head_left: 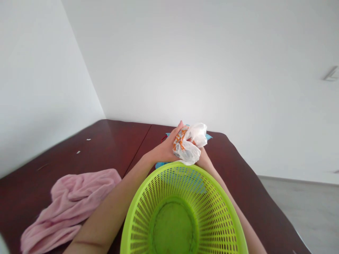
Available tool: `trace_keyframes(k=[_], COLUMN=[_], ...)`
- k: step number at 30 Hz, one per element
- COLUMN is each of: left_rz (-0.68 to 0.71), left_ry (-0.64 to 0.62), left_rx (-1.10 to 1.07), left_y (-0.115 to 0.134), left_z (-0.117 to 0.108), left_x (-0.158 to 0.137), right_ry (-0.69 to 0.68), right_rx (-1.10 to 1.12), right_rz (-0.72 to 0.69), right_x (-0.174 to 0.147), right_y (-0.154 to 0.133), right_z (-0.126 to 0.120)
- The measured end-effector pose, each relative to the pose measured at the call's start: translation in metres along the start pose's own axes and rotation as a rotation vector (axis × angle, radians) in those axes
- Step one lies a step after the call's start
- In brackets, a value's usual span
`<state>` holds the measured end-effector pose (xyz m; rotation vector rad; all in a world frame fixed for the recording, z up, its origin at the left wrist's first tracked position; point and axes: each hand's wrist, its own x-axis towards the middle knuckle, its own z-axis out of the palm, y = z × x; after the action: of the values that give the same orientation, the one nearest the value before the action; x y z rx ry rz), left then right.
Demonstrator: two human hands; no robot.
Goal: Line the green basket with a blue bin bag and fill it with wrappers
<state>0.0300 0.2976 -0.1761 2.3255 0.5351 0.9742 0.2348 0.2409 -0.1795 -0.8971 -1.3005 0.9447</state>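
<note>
Looking most like a room in a home, without telling which room. Judging from plain white walls (212, 70) meeting in a corner, a pale grey floor (288, 204) showing at right, and a dark red-brown tabletop (238, 165) running up to the walls. Noting household goods too: a pink cloth (79, 201) lying crumpled, a green plastic basket (174, 225), a white plastic bag (188, 146) with orange print. Also recording a wall fitting (331, 73), blurring too much for identifying.
</note>
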Motion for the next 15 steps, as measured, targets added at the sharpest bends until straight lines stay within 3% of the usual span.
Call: trace_keyframes(k=[4,9,12,15], left_rz=[-0.004,-0.083,-0.103,-0.178], left_ry=[-0.006,-0.001,0.086,0.250], left_rx=[-0.057,0.045,0.120,0.213], left_y=[0.002,0.000,-0.007,-0.014], left_z=[-0.003,-0.001,0.003,0.001], left_x=[0.000,0.001,0.002,0.003], right_ry=[-0.127,-0.141,-0.143,-0.140], right_rx=[-0.024,-0.167,-0.163,-0.040], right_rz=[-0.019,0.023,0.056,0.157], right_x=[0.008,0.013,0.009,0.000], right_y=[0.015,0.025,0.024,0.020], right_z=[-0.009,-0.016,-0.017,-0.018])
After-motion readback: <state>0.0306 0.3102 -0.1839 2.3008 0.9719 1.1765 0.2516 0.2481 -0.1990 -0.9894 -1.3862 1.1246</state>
